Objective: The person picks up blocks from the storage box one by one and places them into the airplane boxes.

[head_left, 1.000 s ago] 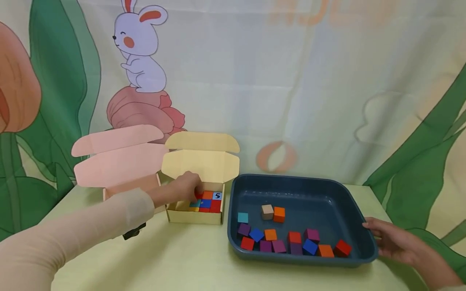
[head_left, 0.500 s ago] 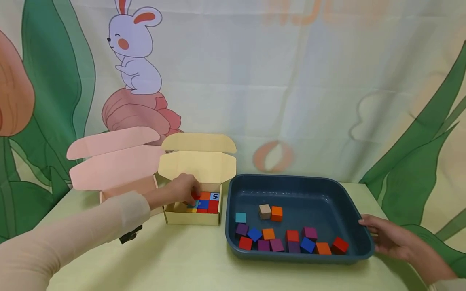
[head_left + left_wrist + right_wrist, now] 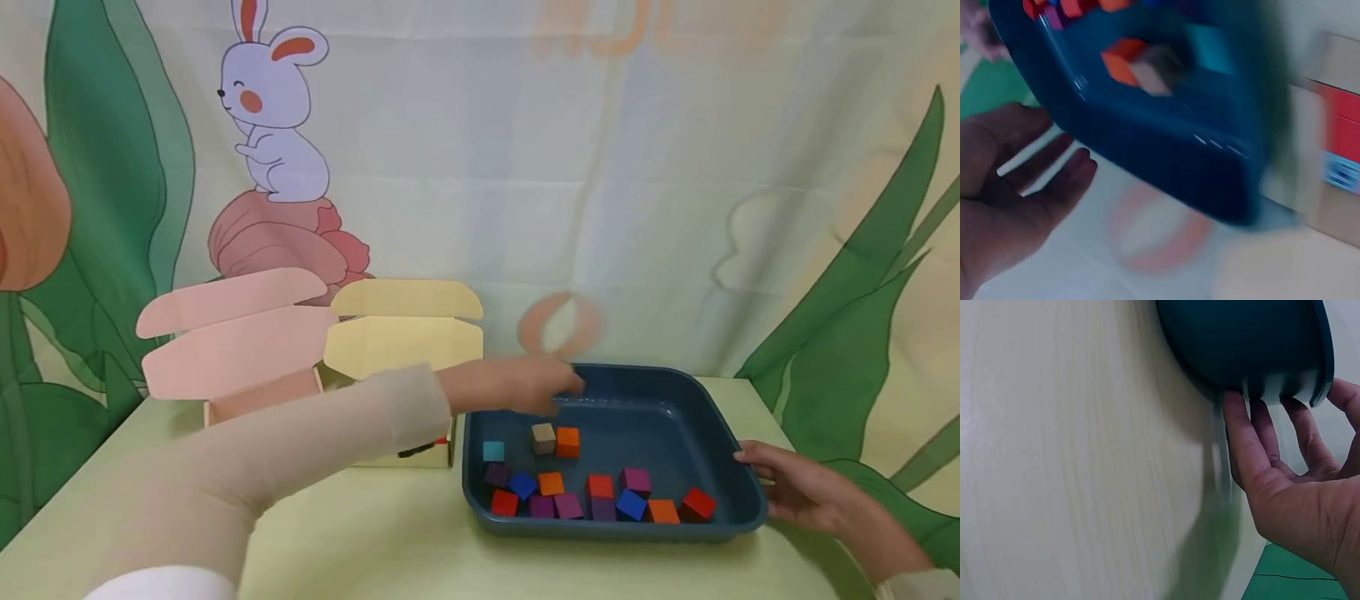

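Observation:
My left hand (image 3: 525, 385) is over the far left part of a dark blue tray (image 3: 630, 535). In the left wrist view its fingers are spread and relaxed beside the tray's rim, with nothing between them. My right hand (image 3: 806, 492) holds the tray's right wall, thumb on the rim and fingertips against the outside. Several coloured cubes lie in the tray, mostly along its near side. A plain wooden cube (image 3: 543, 438) and an orange cube (image 3: 567, 442) sit nearest my left hand. A light blue cube (image 3: 493, 451) lies by the left wall.
A yellow box (image 3: 405, 346) with its lid up stands left of the tray, partly hidden by my left sleeve. Red blocks (image 3: 1346, 122) and a tile marked 5 (image 3: 1342, 172) show in it. Further left stands an open pink box (image 3: 240, 354). A printed curtain hangs behind.
My left hand has left the yellow box and moved right to above the tray, its fingers now empty. My right hand has stayed on the tray's right wall.

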`<state>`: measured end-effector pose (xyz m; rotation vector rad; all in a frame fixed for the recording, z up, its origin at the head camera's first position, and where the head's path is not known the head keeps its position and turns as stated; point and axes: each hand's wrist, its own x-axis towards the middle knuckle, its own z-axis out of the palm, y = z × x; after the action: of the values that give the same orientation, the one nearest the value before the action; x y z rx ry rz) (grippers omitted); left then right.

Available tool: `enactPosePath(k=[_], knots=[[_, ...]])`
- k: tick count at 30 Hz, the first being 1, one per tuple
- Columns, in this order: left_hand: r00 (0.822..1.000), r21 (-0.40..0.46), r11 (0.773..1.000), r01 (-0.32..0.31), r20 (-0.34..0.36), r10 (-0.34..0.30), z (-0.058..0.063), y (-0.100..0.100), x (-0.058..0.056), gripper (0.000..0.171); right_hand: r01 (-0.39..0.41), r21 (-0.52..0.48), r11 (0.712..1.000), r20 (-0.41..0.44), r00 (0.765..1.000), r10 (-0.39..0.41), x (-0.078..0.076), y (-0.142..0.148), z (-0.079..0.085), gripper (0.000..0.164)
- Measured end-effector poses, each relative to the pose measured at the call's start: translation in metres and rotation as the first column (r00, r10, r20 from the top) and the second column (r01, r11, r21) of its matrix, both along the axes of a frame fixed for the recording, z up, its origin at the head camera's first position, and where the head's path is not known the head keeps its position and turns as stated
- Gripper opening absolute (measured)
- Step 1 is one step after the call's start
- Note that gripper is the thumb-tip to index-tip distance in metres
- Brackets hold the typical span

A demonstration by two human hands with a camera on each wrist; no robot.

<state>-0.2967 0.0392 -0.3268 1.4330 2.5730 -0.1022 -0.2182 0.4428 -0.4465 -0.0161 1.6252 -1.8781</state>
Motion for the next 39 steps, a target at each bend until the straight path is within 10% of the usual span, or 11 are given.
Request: enactPosePath(k=[6,11,27,34,39], knots=[[0.966,-0.155,0.953,0.259,0.057,-0.253,-0.031,0.126,0.032,0.053,0.006,0.009,1.0,-0.015,1.0,-0.006,0.001,0.002,-0.001,0.022],[0.938,-0.197,0.918,0.344,0.119,-0.325,-0.055,0.169,0.05,0.04,0.077,0.071,0.994,-0.022,0.997,-0.076,0.001,-0.005,-0.004,0.029],[0.954,-0.078,0.953,0.293,0.097,-0.285,-0.068,0.182,0.051,0.018,0.132,0.116,0.984,-0.04,0.991,-0.128,0.003,-0.004,-0.005,0.02],[0.98,-0.043,0.983,0.181,0.095,-0.176,-0.034,0.16,0.038,0.034,0.073,0.072,0.995,-0.059,0.996,-0.069,0.002,-0.004,-0.002,0.024],[0.978,0.098,0.979,0.177,0.094,-0.186,-0.004,0.11,0.023,0.03,0.095,0.05,0.994,-0.073,0.993,-0.091,0.006,-0.004,-0.003,0.021]])
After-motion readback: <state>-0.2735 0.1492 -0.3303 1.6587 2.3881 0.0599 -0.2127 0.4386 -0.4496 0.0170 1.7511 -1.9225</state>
